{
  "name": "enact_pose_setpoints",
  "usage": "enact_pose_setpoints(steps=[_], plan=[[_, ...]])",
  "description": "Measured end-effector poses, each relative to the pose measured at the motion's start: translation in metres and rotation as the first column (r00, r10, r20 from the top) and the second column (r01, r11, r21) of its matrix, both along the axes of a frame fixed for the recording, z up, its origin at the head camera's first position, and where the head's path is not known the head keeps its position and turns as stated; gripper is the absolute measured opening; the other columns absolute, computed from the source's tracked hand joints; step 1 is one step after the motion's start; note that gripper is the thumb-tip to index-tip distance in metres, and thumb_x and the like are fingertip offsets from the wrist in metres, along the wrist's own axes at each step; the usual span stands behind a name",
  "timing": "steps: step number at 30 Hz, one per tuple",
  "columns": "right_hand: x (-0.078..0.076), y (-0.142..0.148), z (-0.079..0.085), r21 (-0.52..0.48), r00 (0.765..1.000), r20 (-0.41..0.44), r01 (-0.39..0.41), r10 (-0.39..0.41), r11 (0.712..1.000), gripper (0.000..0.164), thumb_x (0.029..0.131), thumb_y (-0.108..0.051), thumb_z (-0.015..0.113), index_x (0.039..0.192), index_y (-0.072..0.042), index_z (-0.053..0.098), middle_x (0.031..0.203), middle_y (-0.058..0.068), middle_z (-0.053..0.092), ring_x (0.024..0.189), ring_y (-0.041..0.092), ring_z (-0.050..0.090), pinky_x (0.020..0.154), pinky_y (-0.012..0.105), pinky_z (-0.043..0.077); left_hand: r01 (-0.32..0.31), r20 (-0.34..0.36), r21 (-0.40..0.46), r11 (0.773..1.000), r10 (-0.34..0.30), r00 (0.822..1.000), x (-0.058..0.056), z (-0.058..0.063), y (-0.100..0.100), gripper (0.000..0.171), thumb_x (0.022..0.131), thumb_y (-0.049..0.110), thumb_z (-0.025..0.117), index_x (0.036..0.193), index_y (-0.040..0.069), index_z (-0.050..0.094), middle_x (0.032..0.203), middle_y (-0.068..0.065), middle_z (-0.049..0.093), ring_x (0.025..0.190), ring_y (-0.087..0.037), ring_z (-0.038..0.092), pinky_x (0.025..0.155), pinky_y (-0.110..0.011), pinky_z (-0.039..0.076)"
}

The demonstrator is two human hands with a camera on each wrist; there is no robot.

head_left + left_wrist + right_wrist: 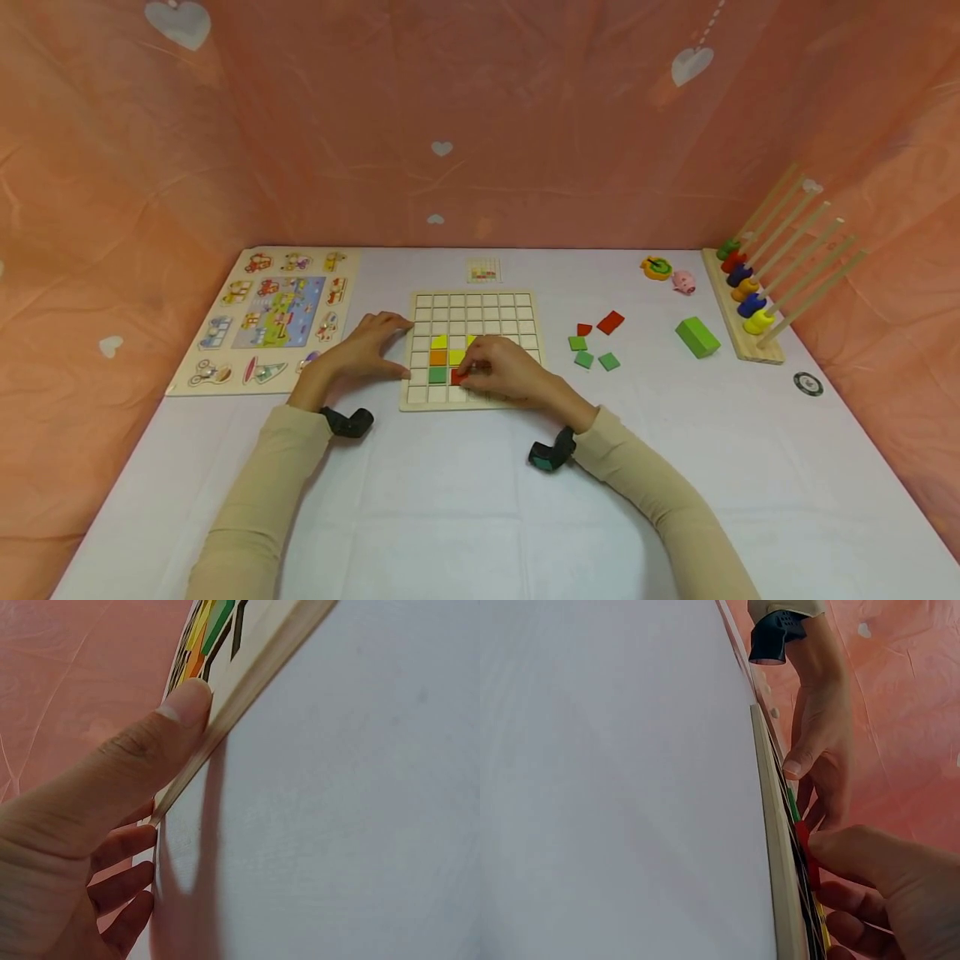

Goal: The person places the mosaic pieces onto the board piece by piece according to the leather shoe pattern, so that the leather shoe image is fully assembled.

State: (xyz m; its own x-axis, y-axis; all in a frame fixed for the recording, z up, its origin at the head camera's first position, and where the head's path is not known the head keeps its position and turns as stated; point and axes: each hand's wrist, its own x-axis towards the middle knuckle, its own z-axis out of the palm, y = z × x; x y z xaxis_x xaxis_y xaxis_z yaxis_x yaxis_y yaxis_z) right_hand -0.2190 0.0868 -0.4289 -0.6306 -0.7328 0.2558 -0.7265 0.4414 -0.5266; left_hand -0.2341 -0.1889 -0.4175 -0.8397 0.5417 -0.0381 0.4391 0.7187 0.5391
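A square wooden grid board (474,302) lies on the white table in the head view. My right hand (512,368) is over its middle and pinches a red tile (805,841) between thumb and fingers, low at the grid beside a green tile (437,375). Above that green tile sit an orange tile (437,357) and a yellow tile (439,342); further yellow is partly hidden by my right hand. At the board's left edge, my left hand (365,346) touches the rim with thumb and fingers spread apart.
Right of the board lie several loose green tiles (584,359) and red pieces (611,322). A small pattern card (483,270) is behind it, a picture puzzle (225,350) to the left. Further right stand a green block (697,337) and a peg rack (757,350).
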Motion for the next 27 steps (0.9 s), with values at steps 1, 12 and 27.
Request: enact_pose_setpoints(steps=[1,12,27], plan=[[0.0,0.0,0.0,0.001,1.0,-0.003,-0.004,0.004,1.0,0.013,0.08,-0.022,0.074,0.091,-0.014,0.073,0.088,-0.007,0.064,0.083,0.006,0.053,0.076,0.023,0.044,0.0,0.0,0.001,1.0,0.0,1.0,0.0,0.0,0.0,0.079,0.072,0.028,0.08,0.135,0.001,0.042,0.138,-0.017,0.037,0.126,-0.035,0.028,0.106,-0.051,0.026],[0.001,-0.002,0.002,0.006,1.0,0.022,0.011,-0.011,1.0,0.013,0.083,-0.023,0.071,0.093,-0.015,0.074,0.092,-0.006,0.06,0.085,0.006,0.052,0.075,0.022,0.045,0.006,-0.005,0.005,1.0,-0.006,1.0,0.0,0.0,-0.001,0.08,0.071,0.03,0.08,0.136,0.0,0.042,0.138,-0.02,0.037,0.125,-0.037,0.03,0.105,-0.053,0.025],[-0.028,0.08,0.017,-0.136,0.981,0.014,0.194,-0.194,0.972,0.021,0.084,-0.008,0.068,0.104,-0.003,0.068,0.094,0.009,0.064,0.08,0.018,0.056,0.069,0.031,0.048,0.002,-0.009,-0.008,1.0,-0.002,1.0,-0.001,-0.002,-0.001,0.081,0.071,0.033,0.08,0.135,0.001,0.043,0.14,-0.02,0.036,0.125,-0.037,0.029,0.106,-0.052,0.025]])
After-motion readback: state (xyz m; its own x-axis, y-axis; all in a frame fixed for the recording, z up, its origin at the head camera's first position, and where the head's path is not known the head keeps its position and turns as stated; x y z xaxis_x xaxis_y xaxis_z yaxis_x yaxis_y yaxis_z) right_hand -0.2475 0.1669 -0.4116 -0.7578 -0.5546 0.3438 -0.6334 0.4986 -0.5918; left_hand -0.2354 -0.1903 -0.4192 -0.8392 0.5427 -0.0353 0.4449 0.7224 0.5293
